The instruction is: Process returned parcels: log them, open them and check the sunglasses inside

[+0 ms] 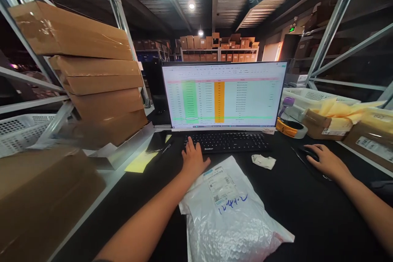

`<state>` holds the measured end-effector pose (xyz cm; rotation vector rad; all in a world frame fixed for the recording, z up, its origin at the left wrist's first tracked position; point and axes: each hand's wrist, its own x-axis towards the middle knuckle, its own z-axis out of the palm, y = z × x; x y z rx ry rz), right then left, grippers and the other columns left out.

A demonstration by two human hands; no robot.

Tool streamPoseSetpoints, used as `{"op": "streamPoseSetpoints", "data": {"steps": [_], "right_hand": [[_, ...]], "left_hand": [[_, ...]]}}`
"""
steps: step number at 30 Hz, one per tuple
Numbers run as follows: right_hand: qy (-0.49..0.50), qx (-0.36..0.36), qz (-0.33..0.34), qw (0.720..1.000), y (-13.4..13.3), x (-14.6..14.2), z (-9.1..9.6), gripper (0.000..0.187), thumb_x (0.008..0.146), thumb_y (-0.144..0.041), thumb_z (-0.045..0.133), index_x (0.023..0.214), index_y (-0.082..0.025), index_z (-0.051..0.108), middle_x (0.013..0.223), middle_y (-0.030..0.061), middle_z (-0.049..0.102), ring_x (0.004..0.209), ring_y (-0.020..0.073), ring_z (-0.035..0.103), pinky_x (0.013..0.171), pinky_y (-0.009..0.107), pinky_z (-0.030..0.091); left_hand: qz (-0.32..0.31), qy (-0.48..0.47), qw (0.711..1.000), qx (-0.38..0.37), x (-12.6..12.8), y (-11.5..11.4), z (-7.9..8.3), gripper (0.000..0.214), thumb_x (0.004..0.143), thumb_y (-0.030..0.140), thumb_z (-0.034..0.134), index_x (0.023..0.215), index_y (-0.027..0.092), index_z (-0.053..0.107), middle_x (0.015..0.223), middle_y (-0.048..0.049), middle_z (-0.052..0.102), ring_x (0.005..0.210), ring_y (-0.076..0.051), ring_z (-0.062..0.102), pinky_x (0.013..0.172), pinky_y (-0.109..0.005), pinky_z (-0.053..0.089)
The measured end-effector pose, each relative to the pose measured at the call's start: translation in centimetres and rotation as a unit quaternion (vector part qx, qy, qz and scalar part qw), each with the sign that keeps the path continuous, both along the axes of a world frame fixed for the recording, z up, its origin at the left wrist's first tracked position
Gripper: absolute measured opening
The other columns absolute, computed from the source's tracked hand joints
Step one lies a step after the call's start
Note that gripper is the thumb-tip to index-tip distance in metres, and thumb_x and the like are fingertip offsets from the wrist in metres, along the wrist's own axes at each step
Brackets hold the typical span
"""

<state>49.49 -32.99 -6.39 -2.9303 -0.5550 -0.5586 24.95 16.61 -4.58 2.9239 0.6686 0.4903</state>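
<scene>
My left hand point(194, 158) rests with spread fingers on the left end of a black keyboard point(233, 142). At the right, my right hand point(328, 161) lies over a black computer mouse point(308, 154), its fingers curved along the top. A white bubble-wrapped mailer point(230, 221) lies in front of me, with a shipping label point(221, 186) and blue handwriting on it. Behind the keyboard stands a monitor point(248, 98) showing a spreadsheet with a green and an orange column. Between keyboard and mouse is a crumpled white paper point(263, 161).
Stacked cardboard boxes point(104, 77) rise at the left, beside a larger box point(39, 200). A dark phone point(157, 142) and a pen point(166, 147) lie by yellow paper point(139, 163). Tape rolls point(290, 128), an open carton point(325, 127) and white baskets point(322, 94) stand right of the monitor.
</scene>
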Motion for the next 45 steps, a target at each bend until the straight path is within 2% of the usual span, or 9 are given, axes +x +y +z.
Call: {"op": "streamPoseSetpoints", "data": {"steps": [6, 11, 14, 24, 34, 41, 45], "right_hand": [[0.001, -0.003, -0.017, 1.000, 0.2, -0.4, 0.3, 0.053, 0.089, -0.041, 0.043, 0.136, -0.022, 0.057, 0.134, 0.0133, 0.053, 0.117, 0.0270, 0.058, 0.099, 0.036, 0.046], [-0.008, 0.008, -0.076, 0.997, 0.0, -1.1, 0.5, 0.053, 0.092, -0.044, 0.041, 0.137, -0.021, 0.057, 0.134, 0.0151, 0.053, 0.114, 0.0311, 0.059, 0.092, 0.042, 0.047], [-0.008, 0.009, -0.087, 0.996, 0.2, -1.6, 0.7, 0.051, 0.092, -0.046, 0.042, 0.135, -0.024, 0.058, 0.134, 0.0124, 0.054, 0.110, 0.0299, 0.060, 0.091, 0.042, 0.048], [-0.019, 0.003, -0.090, 0.996, 1.2, -2.5, 1.7, 0.046, 0.087, -0.038, 0.050, 0.129, -0.026, 0.063, 0.131, 0.0092, 0.057, 0.112, 0.0265, 0.061, 0.096, 0.038, 0.049], [0.005, -0.005, -0.088, 0.996, 1.4, -3.2, 2.4, 0.045, 0.090, -0.040, 0.046, 0.131, -0.029, 0.060, 0.133, 0.0088, 0.055, 0.112, 0.0281, 0.060, 0.090, 0.041, 0.050], [-0.002, -0.003, -0.083, 0.997, 1.4, -3.1, 2.3, 0.044, 0.090, -0.039, 0.046, 0.129, -0.028, 0.062, 0.133, 0.0085, 0.056, 0.112, 0.0280, 0.060, 0.089, 0.040, 0.050], [-0.017, 0.005, -0.082, 0.996, 1.2, -2.6, 1.8, 0.048, 0.089, -0.038, 0.047, 0.134, -0.027, 0.059, 0.133, 0.0093, 0.055, 0.111, 0.0278, 0.061, 0.089, 0.039, 0.050]], "left_hand": [[-0.014, 0.019, 1.000, 0.016, 0.1, 0.0, 0.1, 0.054, 0.085, 0.047, 0.061, 0.128, 0.015, 0.053, 0.165, -0.0272, 0.006, 0.150, -0.043, 0.020, 0.111, -0.060, 0.031], [-0.021, 0.018, 0.997, 0.076, 0.0, -0.2, 0.3, 0.056, 0.087, 0.044, 0.058, 0.132, 0.011, 0.053, 0.164, -0.0286, 0.011, 0.150, -0.041, 0.022, 0.115, -0.059, 0.028], [-0.021, 0.019, 0.995, 0.091, 0.1, -0.2, 0.1, 0.056, 0.089, 0.043, 0.055, 0.135, 0.011, 0.052, 0.163, -0.0289, 0.015, 0.149, -0.041, 0.025, 0.114, -0.060, 0.029], [-0.013, 0.030, 0.994, 0.106, 0.8, 0.2, -0.5, 0.055, 0.091, 0.043, 0.050, 0.137, 0.012, 0.051, 0.162, -0.0280, 0.020, 0.147, -0.040, 0.028, 0.109, -0.063, 0.036], [-0.021, 0.032, 0.993, 0.112, 0.4, 0.0, 0.0, 0.054, 0.092, 0.042, 0.050, 0.136, 0.011, 0.053, 0.160, -0.0297, 0.023, 0.147, -0.041, 0.029, 0.109, -0.062, 0.037], [-0.023, 0.027, 0.993, 0.112, 0.6, 0.3, -0.4, 0.056, 0.092, 0.042, 0.050, 0.138, 0.011, 0.052, 0.160, -0.0297, 0.023, 0.147, -0.041, 0.029, 0.109, -0.062, 0.036], [-0.021, 0.020, 0.994, 0.110, 0.7, 0.5, -0.7, 0.055, 0.092, 0.042, 0.050, 0.138, 0.011, 0.053, 0.160, -0.0293, 0.023, 0.146, -0.041, 0.030, 0.109, -0.061, 0.035]]}}
